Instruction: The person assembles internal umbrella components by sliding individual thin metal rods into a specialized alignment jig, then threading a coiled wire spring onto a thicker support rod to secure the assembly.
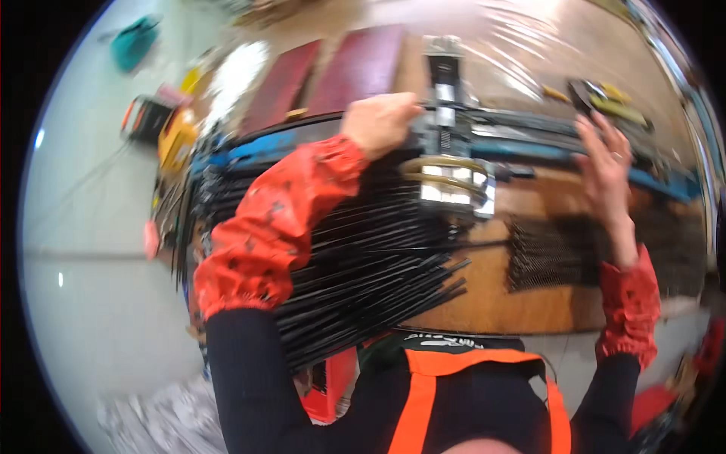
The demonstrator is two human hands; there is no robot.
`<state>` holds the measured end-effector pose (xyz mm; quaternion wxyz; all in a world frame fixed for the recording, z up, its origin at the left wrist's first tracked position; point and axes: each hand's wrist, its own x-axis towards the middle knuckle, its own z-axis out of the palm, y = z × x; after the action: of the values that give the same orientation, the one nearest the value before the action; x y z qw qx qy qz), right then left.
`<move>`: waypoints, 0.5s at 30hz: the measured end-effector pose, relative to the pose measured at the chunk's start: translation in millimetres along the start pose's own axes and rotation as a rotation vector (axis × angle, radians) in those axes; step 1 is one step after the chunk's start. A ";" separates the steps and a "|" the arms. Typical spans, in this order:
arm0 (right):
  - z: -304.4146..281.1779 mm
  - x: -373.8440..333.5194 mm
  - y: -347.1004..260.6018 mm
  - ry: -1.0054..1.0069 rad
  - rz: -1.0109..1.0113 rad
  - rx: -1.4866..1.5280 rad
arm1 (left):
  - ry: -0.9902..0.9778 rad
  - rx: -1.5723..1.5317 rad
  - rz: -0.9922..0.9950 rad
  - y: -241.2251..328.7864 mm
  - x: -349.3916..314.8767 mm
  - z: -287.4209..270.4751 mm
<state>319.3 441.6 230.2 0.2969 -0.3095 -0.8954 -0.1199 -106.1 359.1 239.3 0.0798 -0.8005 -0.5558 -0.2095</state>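
My left hand [382, 125] is closed above the blue rail [265, 144], just left of a metal clamping fixture [446, 121]. What its fingers hold, if anything, is hidden. Far to the right, my right hand [607, 155] has its fingers stretched out over the rail. Its fingertips come close to a dark tool [581, 97] beside yellow-handled hand tools [616, 102]; whether they touch cannot be made out. Yellowish tubing [446, 170] loops across the shiny block at the fixture's near end. Under my left forearm lie many thin black rods [363, 280].
Dark mesh [552, 253] lies on the wooden bench [461, 303] at the right. Two dark red boards [355, 68] rest beyond the rail. A yellow box [178, 140] and a black-and-orange case [146, 119] stand at the left. Plastic sheeting [522, 38] covers the far bench.
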 end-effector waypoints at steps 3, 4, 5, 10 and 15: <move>0.6 -14.5 -33.8 0.004 0.023 0.055 | -0.032 0.101 -0.103 8.2 3.1 -2.6; -0.4 -15.9 -42.1 0.010 0.054 0.120 | -0.060 0.096 -0.108 10.3 4.3 -4.3; -2.2 -15.7 -50.5 0.010 0.069 0.177 | -0.076 0.125 -0.129 11.5 4.9 -6.4; -1.7 6.5 -79.9 0.114 -0.007 0.320 | -0.099 0.136 -0.126 7.1 4.3 -8.5; 32.4 3.8 -86.2 -0.091 0.120 0.682 | -0.050 0.175 -0.097 0.8 -0.4 -0.9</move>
<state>248.3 389.2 204.1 0.3495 -0.2497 -0.8765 0.2175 -105.7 358.1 240.0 0.1256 -0.7677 -0.6118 -0.1438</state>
